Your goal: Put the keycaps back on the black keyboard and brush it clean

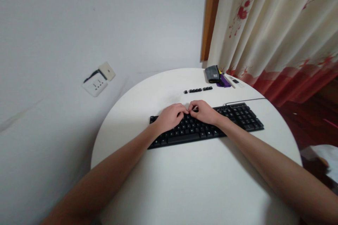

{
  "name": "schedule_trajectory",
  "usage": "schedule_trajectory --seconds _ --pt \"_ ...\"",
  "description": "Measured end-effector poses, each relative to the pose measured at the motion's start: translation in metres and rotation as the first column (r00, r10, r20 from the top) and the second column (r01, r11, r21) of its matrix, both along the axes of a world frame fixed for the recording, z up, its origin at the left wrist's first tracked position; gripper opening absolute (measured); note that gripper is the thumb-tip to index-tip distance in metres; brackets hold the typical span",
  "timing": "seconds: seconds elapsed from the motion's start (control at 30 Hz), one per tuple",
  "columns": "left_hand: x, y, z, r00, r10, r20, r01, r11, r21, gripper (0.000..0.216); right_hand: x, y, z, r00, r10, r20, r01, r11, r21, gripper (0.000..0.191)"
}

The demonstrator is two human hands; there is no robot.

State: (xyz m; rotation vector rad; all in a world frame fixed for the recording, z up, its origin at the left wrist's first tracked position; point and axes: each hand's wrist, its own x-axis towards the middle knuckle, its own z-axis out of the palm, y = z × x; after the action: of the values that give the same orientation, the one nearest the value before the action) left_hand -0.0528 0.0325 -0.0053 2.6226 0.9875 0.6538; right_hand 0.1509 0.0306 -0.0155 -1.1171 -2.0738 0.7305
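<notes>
A black keyboard (185,137) lies on the white round table (169,182), slightly turned, its number pad to the right. My left hand (171,116) rests over the left half of the keys, fingers bent together and reaching its back edge. My right hand (204,112) meets it there, thumb and index finger curled into a pinch. The fingertips of both hands nearly touch at the top row. Whatever lies between them is too small or too hidden to make out. Behind the hands, several loose black keycaps (195,90) stand in a row on the table.
A dark grey pouch (212,74), a purple cloth (224,81) and a pale stick-shaped item (229,81) lie at the table's back right. The keyboard's cable (245,99) runs off rightward. A wall with a socket (95,84) borders the left; a curtain (274,24) hangs behind.
</notes>
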Motion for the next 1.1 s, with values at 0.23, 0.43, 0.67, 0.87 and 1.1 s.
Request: schedule_trajectory --seconds 0.23,0.43,0.67,0.87,1.1 --pt "0.001 -0.004 0.003 1.0 0.008 -0.023 -0.008 1.0 0.014 0.028 0.0 -0.001 0.0 1.0 -0.012 0.02 0.011 0.999 0.048 0.014" --pt "0.003 -0.007 0.005 0.999 0.036 -0.028 -0.035 0.999 0.023 0.031 0.001 -0.002 0.005 0.997 0.01 -0.079 -0.009 1.0 0.01 0.016" --pt "0.001 -0.005 0.003 0.999 0.006 -0.035 -0.005 1.0 0.029 0.037 0.014 0.004 0.013 0.971 -0.202 -0.125 0.214 0.973 0.088 0.022" --pt "-0.001 -0.003 0.003 0.998 -0.006 -0.067 0.007 1.0 0.013 0.039 0.041 0.011 0.044 0.917 -0.35 -0.19 0.38 0.913 0.147 0.023" --pt "-0.001 -0.005 0.005 1.0 -0.004 -0.03 0.005 1.0 0.006 0.038 0.064 0.007 0.04 0.878 -0.431 -0.208 0.462 0.877 0.133 0.022"
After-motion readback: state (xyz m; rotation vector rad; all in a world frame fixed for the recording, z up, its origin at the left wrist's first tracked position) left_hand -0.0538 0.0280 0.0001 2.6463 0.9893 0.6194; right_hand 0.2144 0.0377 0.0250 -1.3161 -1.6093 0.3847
